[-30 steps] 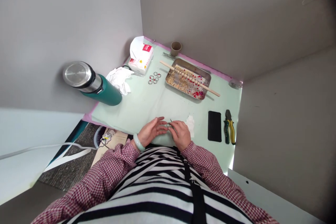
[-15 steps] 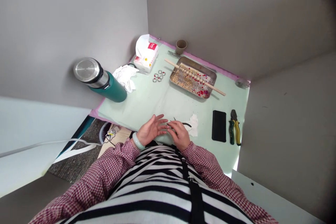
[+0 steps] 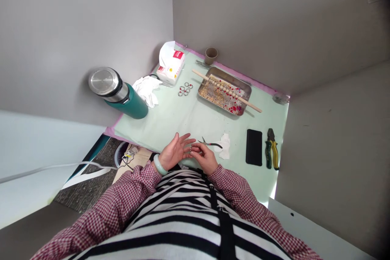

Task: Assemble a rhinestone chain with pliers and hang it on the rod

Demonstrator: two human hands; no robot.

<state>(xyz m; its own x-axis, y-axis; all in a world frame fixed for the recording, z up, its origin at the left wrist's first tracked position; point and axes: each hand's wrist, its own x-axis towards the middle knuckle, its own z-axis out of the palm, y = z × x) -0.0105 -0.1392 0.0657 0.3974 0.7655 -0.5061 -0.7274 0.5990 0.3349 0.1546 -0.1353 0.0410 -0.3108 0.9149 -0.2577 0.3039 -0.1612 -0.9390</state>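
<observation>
My left hand (image 3: 174,151) lies palm up with its fingers spread, a pale bangle (image 3: 159,165) at its wrist. Close against its fingertips, my right hand (image 3: 206,158) pinches a small ring (image 3: 191,149), whose details are too small to make out. Whether the ring sits around a left finger I cannot tell. Just beyond my right hand lie small dark-handled pliers (image 3: 210,144), with one end beside a piece of white tissue (image 3: 224,146). Several beaded rings with red beads (image 3: 185,89) form a group farther up the table.
A metal tray (image 3: 210,102) of gold and red beads has a beaded wooden stick (image 3: 250,104) across it. On the left stand a green thermos (image 3: 134,103) and a tissue pack (image 3: 172,71). A black phone-like case (image 3: 254,147) and yellow-green pliers (image 3: 271,150) lie right. A cup (image 3: 211,55) stands behind.
My right hand has shifted slightly left, along the left hand's fingers, with the small ring in its pinch. More of the small pliers now shows. My left hand stays open.
</observation>
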